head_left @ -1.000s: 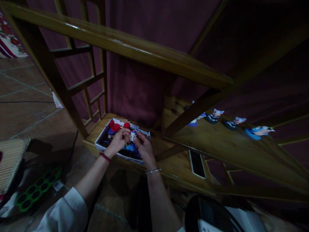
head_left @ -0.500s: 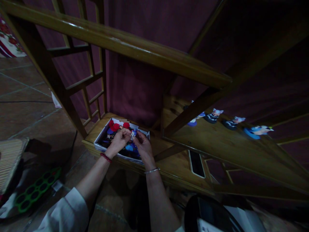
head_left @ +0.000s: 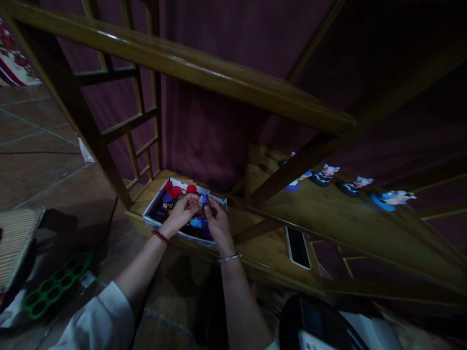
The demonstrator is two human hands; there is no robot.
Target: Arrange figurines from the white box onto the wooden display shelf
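Observation:
Over a white box (head_left: 152, 222) on the low wooden shelf, both my hands are raised. A small blue-and-white figurine (head_left: 204, 200) sits between my fingertips. My left hand (head_left: 183, 211), with a red bead bracelet at its wrist, pinches at the figurine's left side. Thumb and fingers of my right hand (head_left: 218, 221) grip it from the right; a silver bangle circles that wrist. Inside the box lie several figurine parts, among them red round pieces (head_left: 175, 191) and a light blue piece (head_left: 197, 222). My hands hide part of the contents.
On the raised wooden shelf (head_left: 321, 218) to the right stand several figurines (head_left: 324, 176). A phone (head_left: 298, 248) lies on the lower board. Wooden bars (head_left: 182, 65) cross in front of me. A green rack (head_left: 54, 287) is on the floor at left.
The figurine has turned in my fingers, so less of its white part shows now. My hands stay in nearly the same place over the box.

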